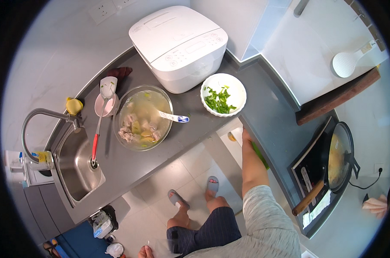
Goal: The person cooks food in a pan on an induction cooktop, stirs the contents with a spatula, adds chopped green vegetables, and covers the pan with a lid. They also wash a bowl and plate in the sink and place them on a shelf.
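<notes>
My left hand (145, 252), at the bottom edge, pinches a clear plastic bag (162, 247) beside my shorts. My right arm reaches under the counter's edge towards an open white drawer or cabinet; of my right hand (246, 134) only the wrist end shows, the fingers are hidden. Something green (260, 155) lies beside that forearm. On the counter, a glass bowl (143, 117) holds broth, meat chunks and a ceramic spoon (174, 116). A white fluted bowl (223, 95) contains cut green onions.
A white rice cooker (182, 48) stands behind the bowls. At left, a spatula (96, 138) spans a pink bowl (106, 105) and the sink (82, 164). At right, a lidded pan (340, 158) sits on an induction cooktop (311, 180), its wooden handle (308, 198) jutting out.
</notes>
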The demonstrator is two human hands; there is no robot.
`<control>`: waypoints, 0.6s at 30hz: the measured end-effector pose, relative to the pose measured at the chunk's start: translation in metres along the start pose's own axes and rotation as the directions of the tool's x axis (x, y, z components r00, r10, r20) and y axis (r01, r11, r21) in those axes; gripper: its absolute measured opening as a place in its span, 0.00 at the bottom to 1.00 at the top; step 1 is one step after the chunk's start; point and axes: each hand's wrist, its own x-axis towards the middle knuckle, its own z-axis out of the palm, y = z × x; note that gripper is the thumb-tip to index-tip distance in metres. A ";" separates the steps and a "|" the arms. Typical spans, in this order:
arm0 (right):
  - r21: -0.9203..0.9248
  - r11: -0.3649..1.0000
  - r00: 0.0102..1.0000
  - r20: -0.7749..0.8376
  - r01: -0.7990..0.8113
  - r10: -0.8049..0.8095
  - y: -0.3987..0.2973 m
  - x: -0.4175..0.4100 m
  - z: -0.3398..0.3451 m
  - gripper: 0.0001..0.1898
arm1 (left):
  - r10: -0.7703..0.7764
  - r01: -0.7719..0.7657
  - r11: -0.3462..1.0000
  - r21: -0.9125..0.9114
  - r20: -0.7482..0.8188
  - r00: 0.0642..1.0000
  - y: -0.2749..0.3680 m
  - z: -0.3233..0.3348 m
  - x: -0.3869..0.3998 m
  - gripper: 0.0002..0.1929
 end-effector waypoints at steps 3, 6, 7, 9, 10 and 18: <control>0.042 0.999 0.999 0.046 0.001 -0.003 0.003 0.000 0.004 0.34 | 0.013 -0.011 0.997 0.072 -0.030 0.999 0.007 0.006 0.004 0.20; 0.028 0.995 0.995 0.003 0.100 -0.100 0.006 0.000 -0.005 0.34 | 0.012 -0.009 0.995 0.102 -0.038 0.999 0.020 0.007 0.006 0.20; 0.005 0.993 0.993 0.019 0.119 -0.119 0.008 0.001 -0.008 0.34 | 0.014 -0.010 0.995 0.100 -0.039 0.999 0.025 0.007 0.006 0.21; -0.051 0.984 0.984 0.068 0.168 -0.165 0.012 0.003 -0.010 0.35 | 0.023 -0.022 0.997 0.075 -0.011 1.000 0.034 0.003 0.006 0.21; -0.057 0.983 0.983 0.082 0.172 -0.167 0.011 0.003 -0.013 0.35 | 0.029 -0.029 0.998 0.062 0.001 1.000 0.038 0.001 0.006 0.21; 0.716 0.386 0.745 0.660 -0.581 -0.103 -0.033 -0.230 -0.172 0.11 | 0.288 -0.287 0.950 0.125 0.010 0.958 0.106 -0.001 0.026 0.19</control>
